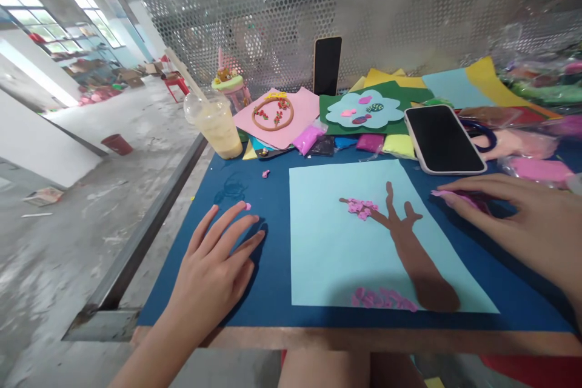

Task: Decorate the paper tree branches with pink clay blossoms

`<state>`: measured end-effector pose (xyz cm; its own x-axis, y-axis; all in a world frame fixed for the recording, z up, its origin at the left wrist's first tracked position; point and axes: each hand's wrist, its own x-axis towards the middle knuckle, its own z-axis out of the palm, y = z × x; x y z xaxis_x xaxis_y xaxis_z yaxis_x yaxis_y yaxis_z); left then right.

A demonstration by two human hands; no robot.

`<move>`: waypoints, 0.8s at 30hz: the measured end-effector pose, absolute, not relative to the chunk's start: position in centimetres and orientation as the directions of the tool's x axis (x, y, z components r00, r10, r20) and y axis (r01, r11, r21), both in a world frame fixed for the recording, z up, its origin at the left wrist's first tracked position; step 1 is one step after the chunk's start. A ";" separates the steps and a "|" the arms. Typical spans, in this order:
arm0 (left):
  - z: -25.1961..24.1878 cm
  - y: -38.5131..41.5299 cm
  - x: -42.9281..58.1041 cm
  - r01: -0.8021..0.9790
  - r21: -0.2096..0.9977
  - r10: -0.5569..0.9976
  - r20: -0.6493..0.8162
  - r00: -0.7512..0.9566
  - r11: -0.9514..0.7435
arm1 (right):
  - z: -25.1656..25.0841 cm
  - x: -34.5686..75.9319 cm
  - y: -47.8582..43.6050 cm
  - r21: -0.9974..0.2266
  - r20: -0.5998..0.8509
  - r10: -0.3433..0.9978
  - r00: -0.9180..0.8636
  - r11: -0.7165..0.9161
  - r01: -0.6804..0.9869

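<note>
My left hand (218, 270) rests on the blue table mat (268, 242) with its fingers spread. At its fingertips lies a small pink clay bit (248, 206); whether they touch it I cannot tell. A second pink clay bit (265, 174) sits farther back. Right of the paper, my right hand (530, 212) pinches pink clay (457, 195) between thumb and fingers. Between my hands lies a light blue sheet (318, 236) bearing a brown clay tree (416, 260). Pink clay blossoms (362, 207) cover its left branch, and pink clay pieces (384, 299) line the sheet's lower edge.
A drink cup (216, 124) with a straw stands at the back left. Behind the sheet are clay packets (370, 143), a pink card (295, 109) and a green card (395, 92). One phone (445, 139) lies flat; another (326, 65) leans against the perforated metal panel (273, 6).
</note>
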<state>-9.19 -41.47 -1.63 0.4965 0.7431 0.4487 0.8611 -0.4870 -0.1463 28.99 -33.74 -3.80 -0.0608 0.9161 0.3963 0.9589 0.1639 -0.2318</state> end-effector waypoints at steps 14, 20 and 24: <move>-1.4 -41.2 -9.3 0.894 -0.073 0.713 0.576 0.399 -0.441 | -4.1 29.4 -33.5 -0.216 0.403 0.913 -0.066 0.165 0.962; -0.9 -40.3 -9.6 0.859 -0.197 0.701 0.506 0.503 -0.473 | -4.1 29.2 -33.7 -0.271 0.472 0.875 -0.106 0.258 0.927; -0.4 -40.2 -9.6 0.804 -0.292 0.645 0.485 0.591 -0.517 | -4.0 29.1 -33.7 -0.279 0.476 0.873 -0.106 0.264 0.923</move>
<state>-9.64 -40.21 -0.39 0.5907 0.6447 0.4852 0.8045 -0.5172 -0.2921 29.12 -33.74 -4.04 -0.1055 0.8730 0.4761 0.9232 0.2639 -0.2793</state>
